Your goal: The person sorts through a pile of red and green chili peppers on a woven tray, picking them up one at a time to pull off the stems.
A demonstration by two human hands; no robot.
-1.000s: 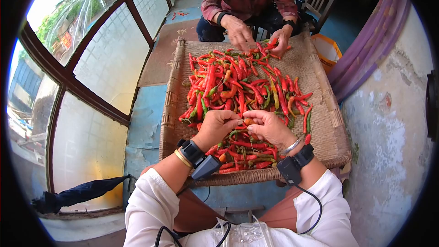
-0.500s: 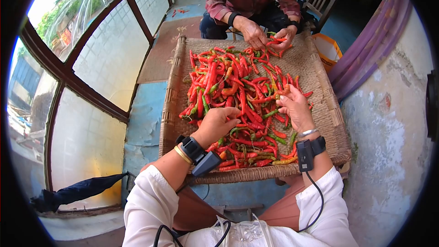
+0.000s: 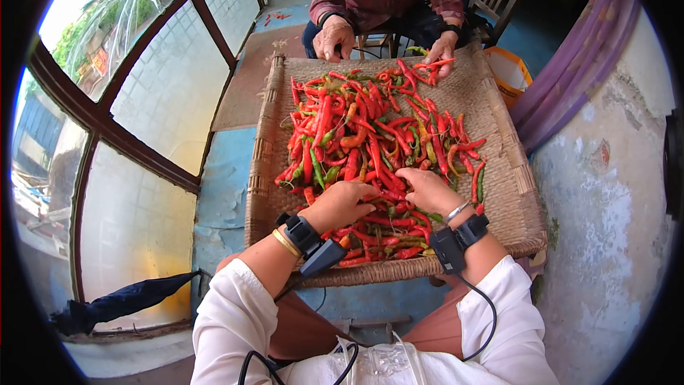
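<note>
A heap of red chili peppers [image 3: 356,139], with some green and orange ones mixed in, lies on a woven tray [image 3: 509,192]. At the near part of the heap, my left hand [image 3: 340,204] is closed, its fingers curled toward the thumb. What lies between those fingertips is too small to make out. Close on its right, my right hand [image 3: 433,191] reaches into the heap, with fingers and thumb bent round a red chili pepper. The hand covers part of that pepper.
Across the tray sits a person; that person's right-side hand [image 3: 442,53] holds a red pepper and the other hand [image 3: 333,37] is at the tray's far edge. An orange-rimmed container [image 3: 507,75] stands beyond the right edge. Windows line the left; a rough wall [image 3: 605,207] stands right.
My right hand has moved left and nearer, from the heap's right side to beside my left hand. My left hand has barely shifted. The other person's hands have moved apart.
</note>
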